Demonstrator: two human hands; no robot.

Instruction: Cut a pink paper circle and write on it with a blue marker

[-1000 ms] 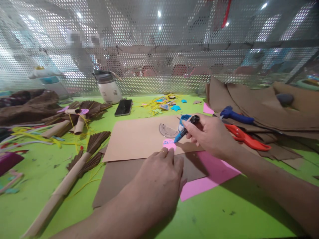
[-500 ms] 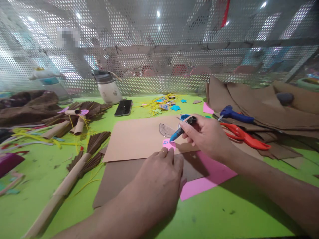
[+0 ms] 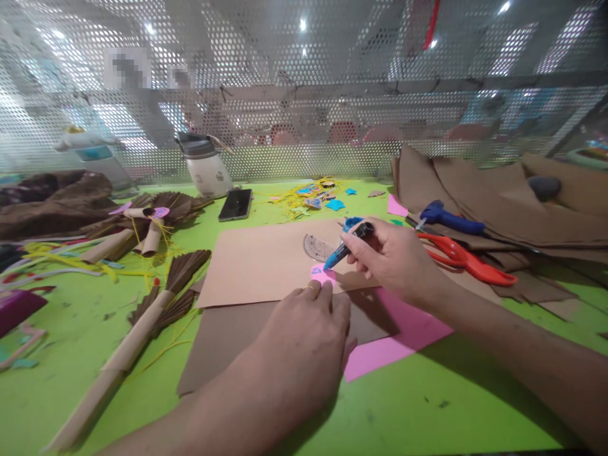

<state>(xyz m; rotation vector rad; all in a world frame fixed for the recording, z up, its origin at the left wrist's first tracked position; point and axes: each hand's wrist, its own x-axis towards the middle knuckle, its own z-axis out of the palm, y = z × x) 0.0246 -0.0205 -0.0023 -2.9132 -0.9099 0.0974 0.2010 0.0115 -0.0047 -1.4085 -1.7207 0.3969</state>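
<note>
Your step in hand looks to be marking in blue on the small pink slip (image 3: 325, 277), which lies on the near right part of the tan sheet (image 3: 256, 259), just beyond your left fingertips. A little blue writing shows at its left side; it is too small to read. Your right hand (image 3: 398, 256) is closed round the blue marker (image 3: 349, 246), pinching it between thumb and fingers, with the tip slanting down to the left at the slip; you cannot be sure from here whether it touches. Your left hand (image 3: 300, 339) lies palm down, fingers lightly bent and grasping nothing, with the fingertips at the slip's near edge, seemingly pinning it.

Judging from this, the next move calls for a firm left hand, so the slip does not turn, and short, light strokes within what little bare pink remains. Mind your fingertips and the fresh ink, which could smear. The protractor (image 3: 317, 248) lies just beyond the slip, near the marker, so leave your wrist room. The brown sheet (image 3: 228, 342) and the pink sheet (image 3: 399, 351) lie nearer you on the tabletop (image 3: 451, 396).
</note>
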